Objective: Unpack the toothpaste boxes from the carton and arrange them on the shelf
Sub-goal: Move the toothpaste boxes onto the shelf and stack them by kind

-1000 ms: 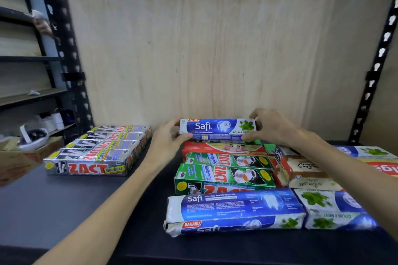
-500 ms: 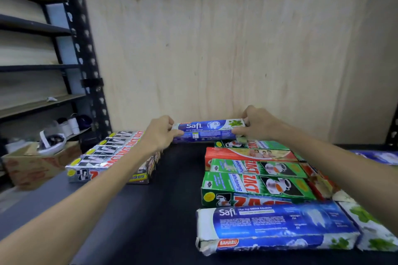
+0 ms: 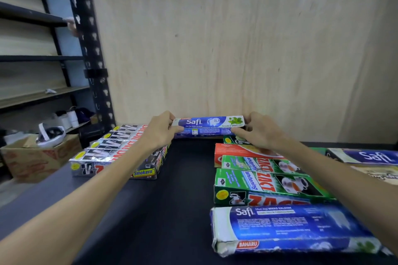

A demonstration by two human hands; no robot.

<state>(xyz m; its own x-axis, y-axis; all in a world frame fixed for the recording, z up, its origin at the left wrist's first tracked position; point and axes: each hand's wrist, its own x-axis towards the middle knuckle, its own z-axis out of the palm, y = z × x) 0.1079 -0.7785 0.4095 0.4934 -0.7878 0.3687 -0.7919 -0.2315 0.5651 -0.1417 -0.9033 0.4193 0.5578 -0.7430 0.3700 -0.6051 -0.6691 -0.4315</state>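
Observation:
A blue Safi toothpaste box [image 3: 207,123] lies sideways at the back of the dark shelf [image 3: 185,178], close to the plywood back wall. My left hand [image 3: 160,130] grips its left end and my right hand [image 3: 257,132] grips its right end. A second blue box seems to lie under it, partly hidden. Silver Zact Smokers boxes [image 3: 120,153] are lined up on the left. Green Zact Whitening boxes [image 3: 265,183], a red box [image 3: 237,149] and a wrapped Safi pack [image 3: 293,228] lie on the right.
The plywood back wall [image 3: 237,49] closes off the shelf behind. A black perforated upright [image 3: 88,49] stands at the left. Beyond it a brown carton [image 3: 32,161] holds a white object. More Safi boxes [image 3: 370,156] lie at the far right.
Both hands have carried the Safi box leftward off the top of the right-hand pile and down to the back of the shelf. The camera has moved closer and turned left.

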